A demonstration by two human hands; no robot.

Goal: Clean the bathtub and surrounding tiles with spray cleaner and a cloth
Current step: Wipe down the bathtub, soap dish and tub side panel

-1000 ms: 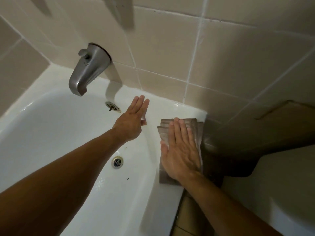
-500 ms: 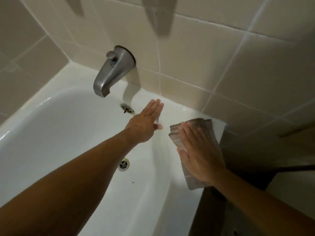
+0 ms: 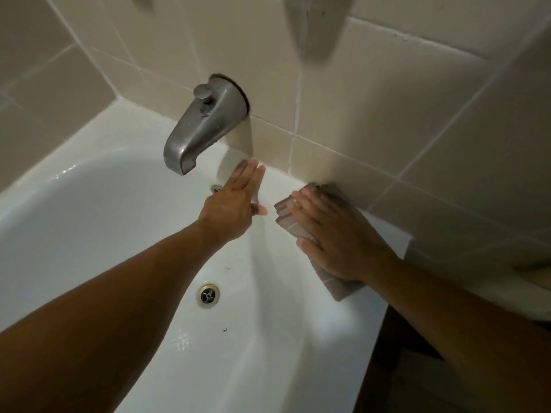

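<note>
Now the right hand (image 3: 334,231) presses flat-fingered on the folded grey cloth (image 3: 331,281) at the bathtub rim (image 3: 384,231) against the tiles (image 3: 387,120), left hand (image 3: 235,201) open and empty beside it; soft, limp, likely damp, best handled palm-down mid-fold.

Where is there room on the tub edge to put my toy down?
The bare rim left of the spout, along the tiles, looks free. The corner by the wall is crowded: the right hand presses the cloth flat there, and the left hand is next to it, fingers straight.
</note>
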